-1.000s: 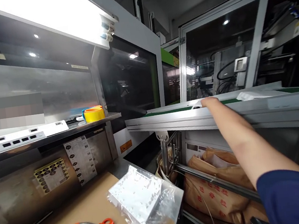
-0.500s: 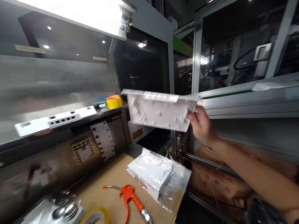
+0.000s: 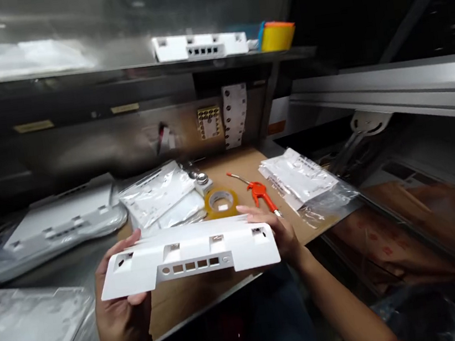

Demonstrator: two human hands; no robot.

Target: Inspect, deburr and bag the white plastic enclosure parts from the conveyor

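I hold a long white plastic panel (image 3: 192,253) with a row of small rectangular cut-outs, level in front of me above the bench edge. My left hand (image 3: 123,313) grips its left end from below, thumb on top. My right hand (image 3: 279,230) grips its right end. Just behind the panel lie a roll of yellowish tape (image 3: 221,201) and an orange air blow gun (image 3: 259,191) on the brown cardboard bench top (image 3: 178,303).
Bagged white panels lie on the bench: one at the right (image 3: 298,178), one in the middle (image 3: 157,191), more at the left (image 3: 59,226). A shelf above carries another white panel (image 3: 199,45) and yellow tape rolls (image 3: 277,35). A conveyor rail (image 3: 388,88) runs at the right, brown sacks below it.
My right hand took the white panel off the conveyor and brought it down in front of me. My left hand now holds its other end. My view swung left and down to the bench.
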